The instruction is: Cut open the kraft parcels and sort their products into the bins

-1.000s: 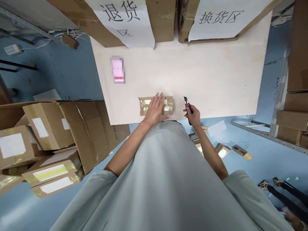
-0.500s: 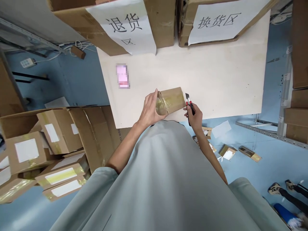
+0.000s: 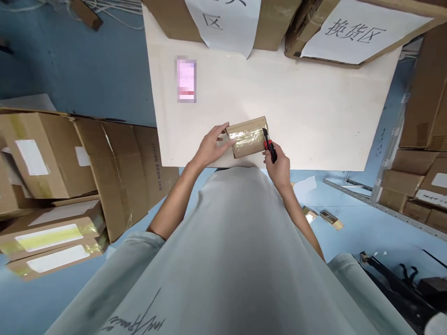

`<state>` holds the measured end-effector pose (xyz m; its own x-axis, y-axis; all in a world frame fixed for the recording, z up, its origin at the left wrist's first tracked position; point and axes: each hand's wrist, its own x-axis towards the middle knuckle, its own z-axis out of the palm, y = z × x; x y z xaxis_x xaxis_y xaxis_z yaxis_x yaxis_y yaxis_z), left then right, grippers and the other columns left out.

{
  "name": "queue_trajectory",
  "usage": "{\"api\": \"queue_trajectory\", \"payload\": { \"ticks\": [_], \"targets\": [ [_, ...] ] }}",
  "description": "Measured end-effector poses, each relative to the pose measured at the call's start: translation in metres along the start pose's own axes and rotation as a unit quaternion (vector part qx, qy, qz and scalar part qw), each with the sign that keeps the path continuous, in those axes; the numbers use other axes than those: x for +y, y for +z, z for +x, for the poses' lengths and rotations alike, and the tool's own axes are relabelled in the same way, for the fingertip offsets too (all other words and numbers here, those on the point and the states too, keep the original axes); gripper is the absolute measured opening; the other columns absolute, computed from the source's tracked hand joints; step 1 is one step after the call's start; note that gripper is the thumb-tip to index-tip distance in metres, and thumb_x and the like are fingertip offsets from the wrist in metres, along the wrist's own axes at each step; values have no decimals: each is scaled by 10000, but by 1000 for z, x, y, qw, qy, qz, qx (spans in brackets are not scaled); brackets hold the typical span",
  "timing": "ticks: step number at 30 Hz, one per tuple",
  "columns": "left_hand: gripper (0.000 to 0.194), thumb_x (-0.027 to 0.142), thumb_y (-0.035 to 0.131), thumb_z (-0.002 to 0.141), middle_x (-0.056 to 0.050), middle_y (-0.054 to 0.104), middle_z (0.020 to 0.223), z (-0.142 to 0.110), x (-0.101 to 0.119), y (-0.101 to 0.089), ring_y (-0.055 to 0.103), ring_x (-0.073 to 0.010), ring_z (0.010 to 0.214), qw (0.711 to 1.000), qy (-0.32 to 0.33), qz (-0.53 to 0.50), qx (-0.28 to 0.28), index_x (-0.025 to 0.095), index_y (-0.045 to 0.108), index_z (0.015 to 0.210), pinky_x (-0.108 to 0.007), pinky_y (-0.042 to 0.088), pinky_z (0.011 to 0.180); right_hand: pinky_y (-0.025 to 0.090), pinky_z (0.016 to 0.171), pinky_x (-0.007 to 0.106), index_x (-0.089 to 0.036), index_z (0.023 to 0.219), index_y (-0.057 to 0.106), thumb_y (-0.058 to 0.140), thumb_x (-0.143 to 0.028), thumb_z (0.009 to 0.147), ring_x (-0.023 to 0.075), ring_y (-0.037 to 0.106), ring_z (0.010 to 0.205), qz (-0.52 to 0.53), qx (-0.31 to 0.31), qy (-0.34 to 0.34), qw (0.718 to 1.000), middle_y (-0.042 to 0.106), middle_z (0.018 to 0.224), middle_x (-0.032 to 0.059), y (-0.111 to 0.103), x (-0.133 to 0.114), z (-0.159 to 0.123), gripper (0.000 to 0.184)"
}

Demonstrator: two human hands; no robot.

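Observation:
A small brown cardboard box (image 3: 246,138) lies near the front edge of the white table, its upper face crossed by shiny clear tape. My left hand (image 3: 211,148) grips its left end, the thumb against the near part and the fingers at the far corner. In my right hand (image 3: 278,168) is a black and red utility knife (image 3: 271,150). The knife's tip is over the box's right edge; whether it touches the cardboard cannot be made out.
Two large cartons with paper signs, one left (image 3: 275,28) and one right (image 3: 352,60), stand at the table's back. A pixelated pink phone-like item (image 3: 186,80) lies on the table's left. Taped boxes (image 3: 66,158) are piled at left; opened packaging (image 3: 331,218) litters the floor at right.
The box has been turned, so a taped face now shows upward. My right hand has brought the knife from beside the box to its right edge. The head view has shifted.

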<state>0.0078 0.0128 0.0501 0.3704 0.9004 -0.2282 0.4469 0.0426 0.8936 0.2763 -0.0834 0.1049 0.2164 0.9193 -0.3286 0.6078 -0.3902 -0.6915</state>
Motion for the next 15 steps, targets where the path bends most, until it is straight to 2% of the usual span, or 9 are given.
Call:
{"api": "queue_trajectory", "payload": {
  "ticks": [2, 4, 6, 10, 15],
  "targets": [
    [495, 604, 688, 1081, -132, 774, 1437, 14, -1, -5, 750, -284, 1251, 999, -19, -29, 34, 250, 783, 1413, -450, 635, 1070, 661, 1007, 488, -265, 1568, 652, 480, -477, 1130, 307, 837, 1041, -34, -15, -12, 999, 866, 1219, 88, 1, -13, -7, 516],
    [357, 532, 764, 1038, -109, 837, 1275, 28, -3, -8, 774, -258, 1124, 998, -23, -45, 44, 230, 852, 1207, -428, 641, 1030, 656, 1020, 490, -269, 1587, 648, 492, -438, 1126, 328, 842, 1092, -64, -36, -21, 997, 873, 1220, 85, 2, -28, -14, 515],
    [273, 468, 846, 970, -91, 860, 1172, 39, -7, -11, 780, -250, 1046, 998, -19, -56, 33, 227, 872, 1095, -426, 644, 1005, 658, 994, 471, -274, 1608, 639, 507, -416, 1125, 339, 846, 1096, -95, -60, -27, 993, 880, 1202, 80, 6, -44, -20, 521],
    [260, 464, 904, 909, -72, 867, 1083, 47, -12, -15, 785, -243, 944, 996, -25, -90, 10, 229, 881, 1019, -418, 652, 935, 636, 910, 409, -255, 1624, 640, 502, -386, 1132, 339, 841, 995, -152, -100, -32, 983, 888, 1104, 82, 21, -73, -24, 528],
    [292, 494, 944, 870, -73, 864, 1026, 45, -14, -18, 782, -230, 874, 992, -26, -127, 3, 231, 880, 980, -396, 651, 864, 583, 900, 386, -237, 1612, 650, 454, -348, 1160, 352, 815, 983, -203, -130, -19, 970, 880, 1102, 110, 38, -97, -14, 504]
  ]
}}
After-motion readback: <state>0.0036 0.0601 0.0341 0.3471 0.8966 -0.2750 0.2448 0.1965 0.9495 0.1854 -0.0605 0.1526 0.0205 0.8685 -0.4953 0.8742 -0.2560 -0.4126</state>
